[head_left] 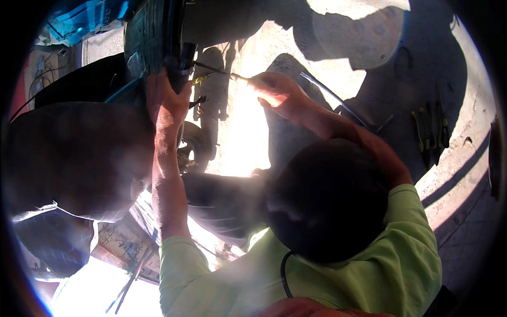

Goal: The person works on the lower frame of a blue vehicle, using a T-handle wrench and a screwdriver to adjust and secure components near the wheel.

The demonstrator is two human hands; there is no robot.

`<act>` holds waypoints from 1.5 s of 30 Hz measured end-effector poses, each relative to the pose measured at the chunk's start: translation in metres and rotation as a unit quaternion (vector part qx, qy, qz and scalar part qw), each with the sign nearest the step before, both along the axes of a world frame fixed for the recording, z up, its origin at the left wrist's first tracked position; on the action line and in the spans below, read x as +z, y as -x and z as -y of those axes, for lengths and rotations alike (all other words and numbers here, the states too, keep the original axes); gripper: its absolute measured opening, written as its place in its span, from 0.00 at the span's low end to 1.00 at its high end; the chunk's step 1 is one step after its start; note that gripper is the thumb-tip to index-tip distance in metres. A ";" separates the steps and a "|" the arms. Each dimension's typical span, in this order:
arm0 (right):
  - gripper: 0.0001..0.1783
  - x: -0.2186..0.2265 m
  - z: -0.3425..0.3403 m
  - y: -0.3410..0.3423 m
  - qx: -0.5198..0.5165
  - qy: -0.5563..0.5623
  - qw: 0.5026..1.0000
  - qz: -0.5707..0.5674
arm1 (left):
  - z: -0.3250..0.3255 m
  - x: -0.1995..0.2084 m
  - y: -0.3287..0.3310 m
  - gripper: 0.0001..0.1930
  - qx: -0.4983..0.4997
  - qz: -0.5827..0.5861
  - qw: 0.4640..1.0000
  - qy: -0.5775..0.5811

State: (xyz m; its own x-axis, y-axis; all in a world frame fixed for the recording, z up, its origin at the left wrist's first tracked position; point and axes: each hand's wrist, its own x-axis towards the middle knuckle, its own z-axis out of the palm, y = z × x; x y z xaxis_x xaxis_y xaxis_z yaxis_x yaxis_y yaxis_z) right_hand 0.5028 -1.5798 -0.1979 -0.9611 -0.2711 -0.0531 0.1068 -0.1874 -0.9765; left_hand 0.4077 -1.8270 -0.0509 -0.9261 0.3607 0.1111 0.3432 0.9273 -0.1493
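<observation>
Green-shirted person (327,264) crouches just in front of the camera, seen from behind and above, with both arms stretched forward. These are this worker's hands, not the camera wearer's.

Worker's left hand (166,100) is clenched around a black metal tube (182,66) that stands upright on a dark machine. Worker's right hand (277,92) is off to the right of it. Its fingers pinch the end of a thin metal rod (235,76). The rod reaches from this hand across to the tube, where a small yellow tip (199,80) sits just beside the left hand.

Below the left hand is a small black rubber wheel (198,145). A thin grey bent cable (332,98) runs just behind the right hand. Well off to the right of that hand, some green-handled tools (430,132) lie on the sunny concrete ground (475,158).
</observation>
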 end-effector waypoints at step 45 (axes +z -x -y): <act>0.21 0.015 0.001 -0.006 -0.077 0.124 0.983 0.108 | -0.005 0.005 -0.002 0.32 0.037 0.037 0.999 0.015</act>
State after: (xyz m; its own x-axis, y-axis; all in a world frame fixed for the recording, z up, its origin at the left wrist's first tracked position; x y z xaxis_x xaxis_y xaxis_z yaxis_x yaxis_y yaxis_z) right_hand 0.5089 -1.5810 -0.1830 -0.9657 -0.1526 -0.2103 0.2573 -0.4476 -0.8564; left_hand 0.4093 -1.8221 -0.0458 -0.9556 0.2928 0.0318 0.2847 0.9461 -0.1545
